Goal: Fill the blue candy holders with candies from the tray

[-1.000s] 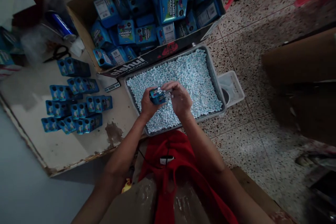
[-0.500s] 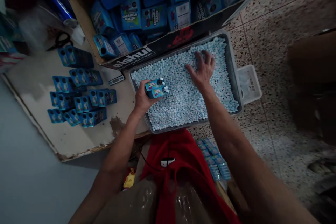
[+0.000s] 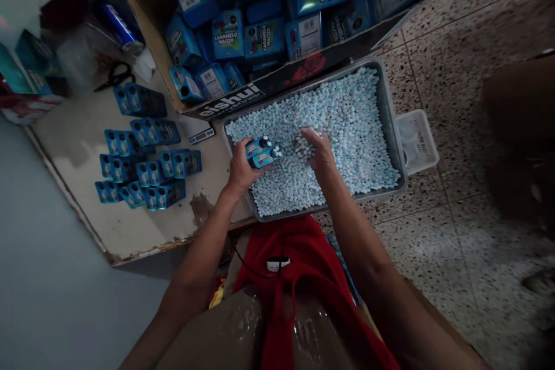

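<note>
The left hand has its fingers closed about the lower ends of a pair of small blue boxes, held side by side over the left part of a grey tray. The boxes are tilted toward the right, and white candies show at their open ends. The tray is spread nearly edge to edge with pale blue and white candies.

The right hand is over the middle of the tray, just beside the open ends of the boxes. Its fingers are curled around a clump of candies; the light is dim, so how tightly they close is hard to tell.

On the table, left of the tray, stand clusters of similar packs with dark round holes showing. Near them are scissors, a blue can and a small device with a display. A carton full of larger packages sits along the far side of the tray, and a clear tub is at its right end.
</note>
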Demonstrator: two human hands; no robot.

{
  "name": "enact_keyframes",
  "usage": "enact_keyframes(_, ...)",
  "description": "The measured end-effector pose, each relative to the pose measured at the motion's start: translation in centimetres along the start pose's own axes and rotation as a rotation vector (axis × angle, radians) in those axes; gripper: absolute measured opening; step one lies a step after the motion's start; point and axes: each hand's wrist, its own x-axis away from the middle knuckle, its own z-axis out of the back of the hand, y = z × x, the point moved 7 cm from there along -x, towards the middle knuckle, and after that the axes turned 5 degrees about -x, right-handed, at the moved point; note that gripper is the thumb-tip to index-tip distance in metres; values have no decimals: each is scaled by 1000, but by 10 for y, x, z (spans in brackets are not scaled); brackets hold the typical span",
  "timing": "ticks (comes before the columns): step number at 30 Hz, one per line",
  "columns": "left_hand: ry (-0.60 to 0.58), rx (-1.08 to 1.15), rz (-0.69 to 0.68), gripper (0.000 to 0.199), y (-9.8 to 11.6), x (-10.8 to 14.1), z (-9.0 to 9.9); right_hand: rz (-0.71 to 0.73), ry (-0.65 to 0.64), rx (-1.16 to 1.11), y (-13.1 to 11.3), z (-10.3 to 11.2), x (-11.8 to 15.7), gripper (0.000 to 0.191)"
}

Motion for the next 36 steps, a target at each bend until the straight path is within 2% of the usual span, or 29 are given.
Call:
enact_keyframes(2,-14,-28,8,91,0,-1,-3,-60,-167,-140,-2,-18,13,48)
enact_keyframes(4,1,-26,16,88,3,-1,-4,-5,-301,-183,-15,-32,26,56)
enact_keyframes(6,17,-24,26,89,9,-2,-3,43,-345,-217,-28,-42,33,65)
enact_keyframes(9,-17,-88,61,90,19,-7,0,-31,-295,-404,-38,-48,37,55)
enact_keyframes(12,-138,-229,107,76,27,-12,2,-204,-290,-651,-37,-54,42,33)
enact_keyframes(15,-209,-318,119,72,30,-16,7,-343,-298,-776,-32,-57,52,20)
enact_keyframes(18,-200,-291,120,74,27,-17,12,-376,-263,-839,-30,-56,58,13)
enact_keyframes(22,-143,-204,112,73,20,-12,16,-341,-184,-891,-28,-60,57,6)
enact_keyframes(25,-106,-188,93,71,26,-9,19,-291,-189,-827,-30,-68,59,13)
enact_keyframes(27,-109,-195,58,68,39,-10,21,-222,-239,-755,-39,-75,64,20)
enact_keyframes(32,-199,-227,-25,69,89,-22,27,144,-318,-457,-86,-84,87,24)
enact_keyframes(36,-285,-252,-64,63,119,-34,19,411,-305,-197,-113,-85,100,33)
